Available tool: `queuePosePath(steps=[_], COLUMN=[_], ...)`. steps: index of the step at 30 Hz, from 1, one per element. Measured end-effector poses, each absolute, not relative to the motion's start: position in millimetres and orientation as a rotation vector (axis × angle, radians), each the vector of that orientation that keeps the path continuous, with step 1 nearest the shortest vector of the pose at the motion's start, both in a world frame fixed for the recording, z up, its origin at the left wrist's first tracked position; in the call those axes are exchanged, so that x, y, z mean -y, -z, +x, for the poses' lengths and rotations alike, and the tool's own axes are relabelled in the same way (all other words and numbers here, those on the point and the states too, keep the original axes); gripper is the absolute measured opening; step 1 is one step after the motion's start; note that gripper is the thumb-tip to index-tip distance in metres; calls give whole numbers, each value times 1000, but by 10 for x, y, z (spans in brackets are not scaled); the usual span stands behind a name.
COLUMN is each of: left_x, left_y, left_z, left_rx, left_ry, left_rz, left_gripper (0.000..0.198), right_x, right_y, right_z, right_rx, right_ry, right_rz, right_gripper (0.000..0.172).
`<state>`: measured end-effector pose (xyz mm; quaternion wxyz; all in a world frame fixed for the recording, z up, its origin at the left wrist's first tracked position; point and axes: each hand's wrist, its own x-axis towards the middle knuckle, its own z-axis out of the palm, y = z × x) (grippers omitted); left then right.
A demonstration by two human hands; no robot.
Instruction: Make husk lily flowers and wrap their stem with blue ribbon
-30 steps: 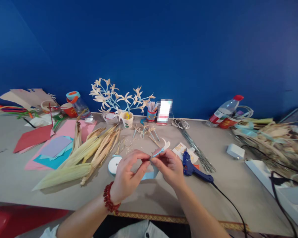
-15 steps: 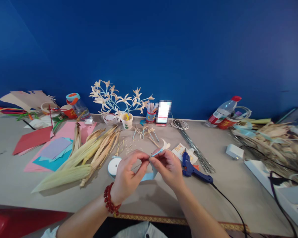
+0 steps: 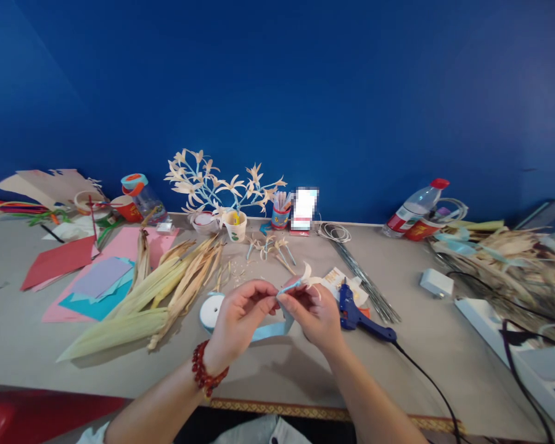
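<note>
A small cream flower that looks made of corn husk (image 3: 311, 280) points up and to the right from my fingers, its stem wrapped in light blue tape. My right hand (image 3: 315, 316) is closed around the stem just below the petals. With thumb and index finger pressed together, my left hand (image 3: 240, 322) pinches the lower end of the stem; the exact grip is hidden. A loose band of blue tape (image 3: 271, 333) hangs beneath both hands and leads to the tape roll (image 3: 209, 316) lying at left.
Corn husks (image 3: 139, 308) and coloured paper (image 3: 97, 277) lie left. Behind stand a cup (image 3: 234, 228) of husk flowers and a phone (image 3: 304, 209). Finished flower stems (image 3: 268, 245) lie before them. At right are a blue glue gun (image 3: 363, 317), wires (image 3: 365, 280) and a power strip (image 3: 494, 345).
The flower has turned between my fingers, showing more of its petals. My left fingers have shifted slightly at the stem, and the hanging tape band has swung a little.
</note>
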<state>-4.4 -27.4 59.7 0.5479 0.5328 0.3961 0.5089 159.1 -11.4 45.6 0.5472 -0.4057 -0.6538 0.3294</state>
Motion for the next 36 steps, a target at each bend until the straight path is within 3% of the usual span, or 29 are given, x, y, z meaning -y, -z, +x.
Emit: queuePosePath(steps=[7, 11, 15, 19, 24, 36], left_x=[199, 208, 262, 301, 276, 241], left_y=[-635, -649, -648, -636, -632, -682], left_z=[-73, -89, -82, -70, -43, -8], left_rx=[-714, -766, -1005, -1118, -1213, -1207], left_ry=[-1093, -1079, -1248, -1468, -1495, -1285], left_rz=[976, 1044, 1520, 2142, 2385, 1957], left_gripper=[11, 11, 7, 20, 22, 9], right_x=[92, 93, 105, 119, 128, 72], right_y=[-549, -500, -444, -461, -495, -433], right_z=[1622, 1626, 1599, 1549, 1495, 1527], right_rx=[1576, 1529, 1449, 1370, 1263, 1251], right_ry=[-1004, -941, -880, -920, -1016, -976], right_rz=[-842, -850, -910, -935, -966, -955], right_gripper=[18, 16, 17, 21, 25, 24])
